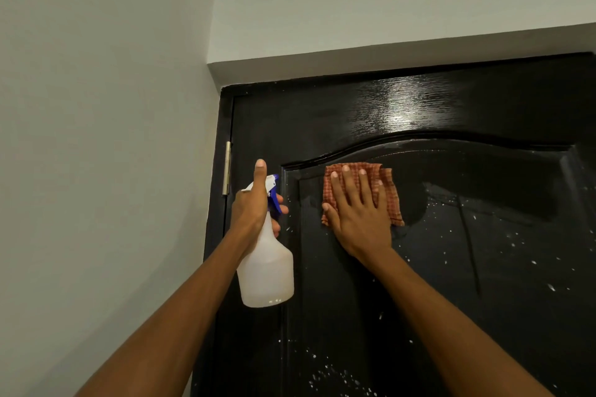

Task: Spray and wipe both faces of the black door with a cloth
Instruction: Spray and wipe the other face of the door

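So closest to the camera you've got two bare forearms reaching up and away from the bottom of the frame. The left hand (254,203) is wrapped around the neck of a translucent white plastic spray bottle with a blue trigger head (266,267). The thumb sticks straight up along the back of the sprayer, the fingers curl round the front by the trigger, and the bottle's body hangs below the fist, just off the door surface as far as I can tell.

A bit right of that, the right hand (358,213) is flat with fingers spread straight, pressing a rumpled orange-red checked cloth (388,195) against the glossy black panelled door (467,267). The cloth sits at the upper left corner of the raised panel, right under the curved moulding, and its edges poke out around the fingers on the top and right.

The door face is speckled with white droplets, mostly right of and below the cloth, and there's a smeared wet-looking patch just right of the cloth. Light glares off the top rail.

On the left edge there's a metal hinge (226,167) against the black frame. Beyond that, a plain pale grey wall (96,106) runs up the left, with a stepped pale ledge (354,55) above the door.
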